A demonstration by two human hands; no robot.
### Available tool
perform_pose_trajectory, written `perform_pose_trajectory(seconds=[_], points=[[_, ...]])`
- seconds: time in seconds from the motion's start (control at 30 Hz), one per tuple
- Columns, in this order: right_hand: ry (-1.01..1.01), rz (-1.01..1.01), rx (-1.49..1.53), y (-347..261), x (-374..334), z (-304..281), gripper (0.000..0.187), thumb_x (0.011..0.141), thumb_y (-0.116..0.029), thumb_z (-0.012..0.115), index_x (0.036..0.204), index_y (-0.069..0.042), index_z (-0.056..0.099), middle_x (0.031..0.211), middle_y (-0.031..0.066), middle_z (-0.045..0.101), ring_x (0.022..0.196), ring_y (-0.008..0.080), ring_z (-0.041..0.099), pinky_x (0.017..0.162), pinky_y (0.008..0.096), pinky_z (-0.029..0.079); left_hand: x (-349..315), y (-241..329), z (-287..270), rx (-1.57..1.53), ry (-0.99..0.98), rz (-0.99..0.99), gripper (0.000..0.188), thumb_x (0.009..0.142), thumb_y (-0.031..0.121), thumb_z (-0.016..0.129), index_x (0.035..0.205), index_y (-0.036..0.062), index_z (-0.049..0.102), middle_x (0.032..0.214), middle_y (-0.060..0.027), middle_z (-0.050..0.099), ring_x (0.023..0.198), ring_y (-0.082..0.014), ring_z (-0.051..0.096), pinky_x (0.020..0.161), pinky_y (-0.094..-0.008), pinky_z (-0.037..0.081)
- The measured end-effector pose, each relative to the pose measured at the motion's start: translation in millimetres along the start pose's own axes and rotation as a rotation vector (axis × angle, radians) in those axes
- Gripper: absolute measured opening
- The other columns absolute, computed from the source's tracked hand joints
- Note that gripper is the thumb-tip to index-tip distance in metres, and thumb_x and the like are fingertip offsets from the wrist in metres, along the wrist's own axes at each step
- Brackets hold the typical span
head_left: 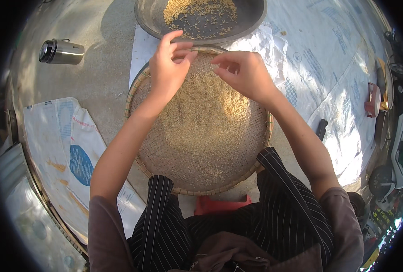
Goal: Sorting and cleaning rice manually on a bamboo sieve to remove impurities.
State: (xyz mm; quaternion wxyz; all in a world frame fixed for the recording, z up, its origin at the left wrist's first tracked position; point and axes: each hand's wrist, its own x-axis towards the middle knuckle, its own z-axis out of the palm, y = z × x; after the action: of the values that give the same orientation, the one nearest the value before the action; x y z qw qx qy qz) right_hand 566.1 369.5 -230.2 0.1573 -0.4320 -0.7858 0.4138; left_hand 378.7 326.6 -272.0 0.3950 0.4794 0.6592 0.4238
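Note:
A round woven bamboo tray (154,154) lies before my knees, strewn with pale husked-looking grain (197,113), thickest in its middle and far part. Above the tray's far left part, my left hand (168,65) is raised, its fingers apart and holding nothing I can see. My right hand (246,75) hovers over the far right part, thumb and forefinger brought together in a pinch. A pale speck shows at those fingertips, too small to name. Just beyond the tray's far rim stands a dark oval basin (149,22) holding golden unhusked-looking grain (201,13).
A steel flask with a black lid (62,51) lies on the concrete at the far left. Flattened white sacks (58,136) cover ground on the left, and a pale printed sheet (319,59) spreads on the right. Something red (222,204) sits below the tray's near edge.

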Motion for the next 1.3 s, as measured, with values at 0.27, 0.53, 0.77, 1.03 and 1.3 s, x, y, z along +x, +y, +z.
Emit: perform_pose_trajectory(seconds=[0.27,0.53,0.77,1.03,1.3], points=[[-0.061,-0.040,0.025,72.4,-93.4,41.8,0.019,0.074,-0.012,0.075,0.092,-0.013,0.074,0.082,0.0050,0.065,0.073,0.0212,0.064,0.066,0.0335,0.051,-42.1,-15.0,37.1,0.438,-0.207,0.489,0.018,0.078,0.007,0.071,0.096,0.0074,0.068,0.097,-0.0072,0.065,0.091,-0.0221,0.062,0.076,-0.0328,0.051],[-0.067,-0.050,-0.111,86.9,-88.8,40.8,0.013,0.074,-0.017,0.073,0.088,-0.015,0.074,0.083,0.0037,0.063,0.076,0.0238,0.064,0.068,0.0361,0.052,-75.0,-33.7,56.9,0.482,-0.431,0.446,0.012,0.076,0.009,0.073,0.086,0.0064,0.067,0.086,-0.0066,0.061,0.083,-0.0236,0.060,0.072,-0.0349,0.051],[-0.022,-0.037,-0.066,88.4,-89.6,45.2,0.009,0.073,-0.015,0.073,0.081,-0.013,0.073,0.081,0.0034,0.064,0.073,0.0236,0.065,0.067,0.0362,0.051,-78.5,-38.0,60.6,0.510,-0.393,0.400,0.015,0.075,0.009,0.073,0.089,0.0066,0.066,0.087,-0.0067,0.061,0.083,-0.0240,0.061,0.071,-0.0351,0.051],[-0.030,0.026,0.046,81.6,-84.2,48.7,0.007,0.072,-0.009,0.074,0.079,-0.008,0.072,0.076,0.0050,0.066,0.061,0.0161,0.062,0.057,0.0285,0.049,-78.2,-41.6,53.2,0.497,-0.414,0.327,0.013,0.074,0.009,0.072,0.084,0.0065,0.063,0.086,-0.0078,0.061,0.083,-0.0253,0.061,0.071,-0.0365,0.050],[0.026,0.198,0.071,68.1,-44.7,1.1,0.012,0.073,-0.013,0.068,0.081,-0.006,0.072,0.068,0.0063,0.068,0.060,0.0157,0.064,0.060,0.0295,0.052,-74.3,-32.7,63.0,0.492,-0.401,0.310,0.009,0.073,0.005,0.066,0.081,0.0037,0.060,0.082,-0.0108,0.059,0.077,-0.0265,0.061,0.068,-0.0365,0.050]])
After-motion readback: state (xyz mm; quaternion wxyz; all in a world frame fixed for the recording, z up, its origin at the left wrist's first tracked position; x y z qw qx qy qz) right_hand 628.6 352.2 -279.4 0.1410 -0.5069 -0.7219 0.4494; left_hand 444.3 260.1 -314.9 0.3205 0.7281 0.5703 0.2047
